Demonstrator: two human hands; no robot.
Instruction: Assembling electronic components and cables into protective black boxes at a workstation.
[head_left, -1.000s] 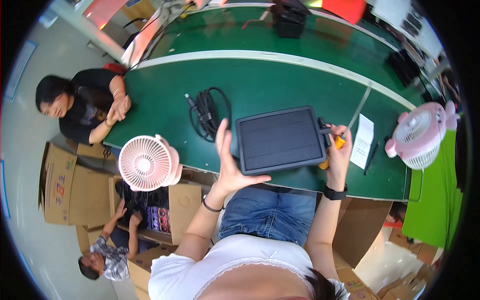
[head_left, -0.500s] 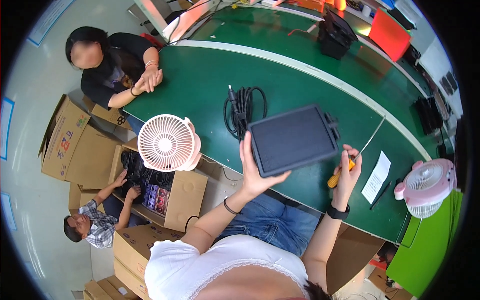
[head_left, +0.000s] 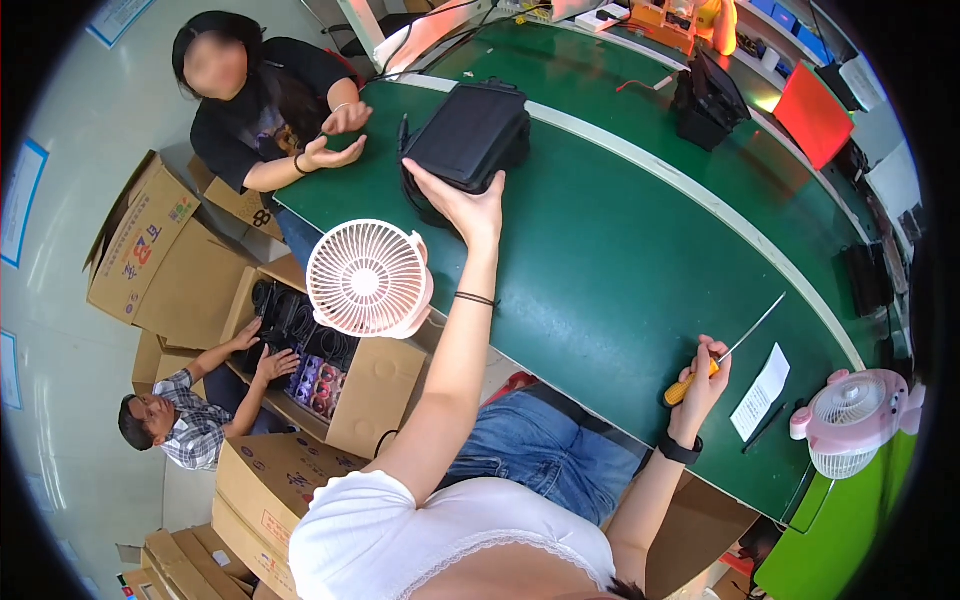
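My left hand [head_left: 465, 208] reaches far across the green table [head_left: 600, 270], its fingers around the near end of a black rectangular box [head_left: 470, 135]. The box is near the table's far edge strip, in front of the person in black. Beneath its left side a black coiled cable [head_left: 425, 195] partly shows. My right hand [head_left: 705, 385] is closed around the yellow handle of a screwdriver [head_left: 690, 385], whose long metal shaft points up and to the right. Close to that hand lie a white paper sheet [head_left: 760, 392] and a black pen [head_left: 765, 428].
A white fan [head_left: 367, 280] stands at the table's left edge, a pink fan [head_left: 855, 410] at the right. Across the table sits a person [head_left: 270, 110] with both hands raised. Lower left, another person [head_left: 200, 410] reaches into an open carton [head_left: 385, 395]. Black equipment [head_left: 710, 100] stands beyond the strip.
My left hand has carried the black box away from me and leftward, over to the coiled cable. My right hand keeps the screwdriver. The person across the table has parted their hands.
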